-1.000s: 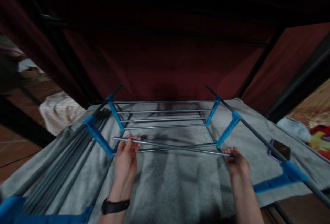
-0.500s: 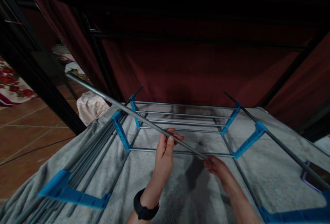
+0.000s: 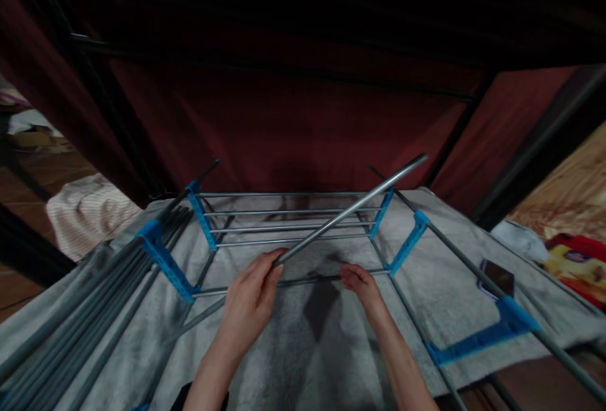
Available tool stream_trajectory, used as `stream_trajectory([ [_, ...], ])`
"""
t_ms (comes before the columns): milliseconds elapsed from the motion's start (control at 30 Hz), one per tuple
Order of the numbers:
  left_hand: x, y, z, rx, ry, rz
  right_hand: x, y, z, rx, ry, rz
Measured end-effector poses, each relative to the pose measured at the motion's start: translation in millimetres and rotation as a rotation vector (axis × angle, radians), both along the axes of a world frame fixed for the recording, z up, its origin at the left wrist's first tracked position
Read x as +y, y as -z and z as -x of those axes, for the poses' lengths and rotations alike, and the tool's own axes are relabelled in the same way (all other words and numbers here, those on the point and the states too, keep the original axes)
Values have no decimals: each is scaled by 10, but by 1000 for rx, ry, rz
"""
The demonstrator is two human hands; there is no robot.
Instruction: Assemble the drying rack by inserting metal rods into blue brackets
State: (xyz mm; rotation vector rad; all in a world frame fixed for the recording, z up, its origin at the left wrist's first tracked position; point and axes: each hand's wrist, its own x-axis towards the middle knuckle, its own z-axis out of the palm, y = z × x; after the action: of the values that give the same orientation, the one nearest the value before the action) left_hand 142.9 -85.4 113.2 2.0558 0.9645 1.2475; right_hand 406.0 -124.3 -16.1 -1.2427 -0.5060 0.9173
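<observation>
My left hand (image 3: 253, 300) is closed around a grey metal tube (image 3: 350, 210), which slants up to the far right; its lower end shows past the hand on the left. My right hand (image 3: 362, 288) is off this tube, fingers curled together with nothing visible in them. It overlaps a crossbar (image 3: 307, 281) of the rack in view; contact cannot be made out. The rack has grey tubes and blue plastic brackets, including a left bracket (image 3: 168, 261) and a right bracket (image 3: 408, 244). Several thin rungs (image 3: 288, 228) span its far end.
Several loose grey tubes (image 3: 101, 316) lie along the left side. The rack rests on a grey blanket (image 3: 440, 278). A phone (image 3: 497, 277) lies at the right beside a long rail. Dark red curtains (image 3: 284, 127) and a black frame stand behind. A striped cloth (image 3: 92, 212) is at the left.
The tube has swung from pointing far left to pointing far right, in my left hand. My right hand has let go of its end. The view has turned rightward.
</observation>
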Motion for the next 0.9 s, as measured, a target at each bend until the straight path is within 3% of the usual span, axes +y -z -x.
stream_trajectory([
  [233, 303, 499, -7, 350, -26, 73, 14, -280, -25, 77, 14, -100],
  [467, 432, 863, 54, 536, -21, 96, -12, -398, -67, 309, 33, -201],
  [700, 479, 1037, 66, 605, 55, 153, 0, -376, -87, 367, 104, -213],
  [900, 499, 1043, 68, 578, 68, 227, 2, -299, -120, 351, 181, -190],
])
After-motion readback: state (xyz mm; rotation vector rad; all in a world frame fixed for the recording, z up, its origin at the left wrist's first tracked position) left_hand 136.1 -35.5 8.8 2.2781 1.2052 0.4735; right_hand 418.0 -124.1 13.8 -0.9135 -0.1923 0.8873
